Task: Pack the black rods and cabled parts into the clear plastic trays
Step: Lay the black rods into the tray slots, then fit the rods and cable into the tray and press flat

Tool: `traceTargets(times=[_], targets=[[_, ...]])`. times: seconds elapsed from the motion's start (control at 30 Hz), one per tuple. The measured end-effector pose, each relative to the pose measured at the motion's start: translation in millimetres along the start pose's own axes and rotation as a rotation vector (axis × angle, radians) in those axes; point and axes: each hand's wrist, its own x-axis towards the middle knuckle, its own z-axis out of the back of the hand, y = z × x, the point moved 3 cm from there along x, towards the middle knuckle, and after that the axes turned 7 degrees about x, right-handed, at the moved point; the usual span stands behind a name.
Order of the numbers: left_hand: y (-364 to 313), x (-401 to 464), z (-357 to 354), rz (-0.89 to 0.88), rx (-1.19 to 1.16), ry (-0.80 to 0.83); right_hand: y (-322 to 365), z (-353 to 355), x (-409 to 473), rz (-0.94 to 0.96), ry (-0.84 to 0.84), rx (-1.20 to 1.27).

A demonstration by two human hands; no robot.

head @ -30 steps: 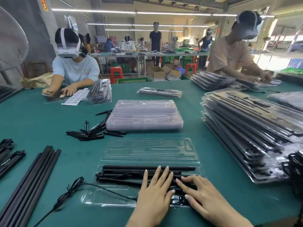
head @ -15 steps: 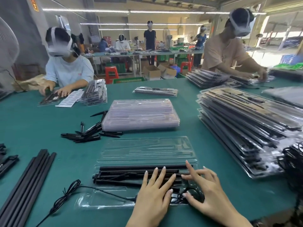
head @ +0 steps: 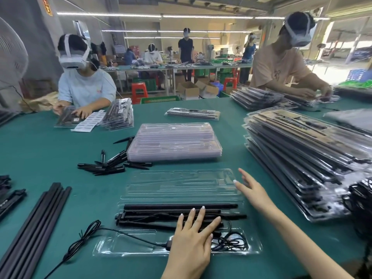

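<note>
An open clear plastic tray (head: 112, 246) lies in front of me on the green table, its lid half (head: 181, 182) folded back away from me. Black rods (head: 161, 212) and a cabled part (head: 229, 240) sit in the near half. A loose black cable (head: 84, 236) trails out to the left. My left hand (head: 191, 238) rests flat on the rods and tray, fingers straight. My right hand (head: 251, 190) is raised at the right edge of the lid half, fingers spread and holding nothing.
A stack of empty clear trays (head: 175, 141) stands beyond the open tray. Small black pins (head: 108, 164) lie left of it, long black rods (head: 36, 228) at the near left. Packed trays (head: 306, 154) pile up on the right. Other people work across the table.
My right hand has lifted off the cabled part in the near half and moved forward to the right edge of the lid. My left hand stays on the rods.
</note>
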Motion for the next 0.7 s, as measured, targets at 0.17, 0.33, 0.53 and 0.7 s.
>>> traceTargets(times=[0.17,0.33,0.53,0.7], targets=[[2,-1,-3,-0.026,-0.016,0.011,-6,-6,33,-0.244,-0.097,0.318],[5,0,-4,-0.049,-0.071,0.016,4,-4,34,-0.08,-0.21,0.422],[5,-2,-4,-0.058,-0.144,-0.003,30,-10,23,0.144,-0.204,0.462],[4,-3,-6,-0.055,-0.155,-0.007,62,4,1,0.224,0.237,0.567]])
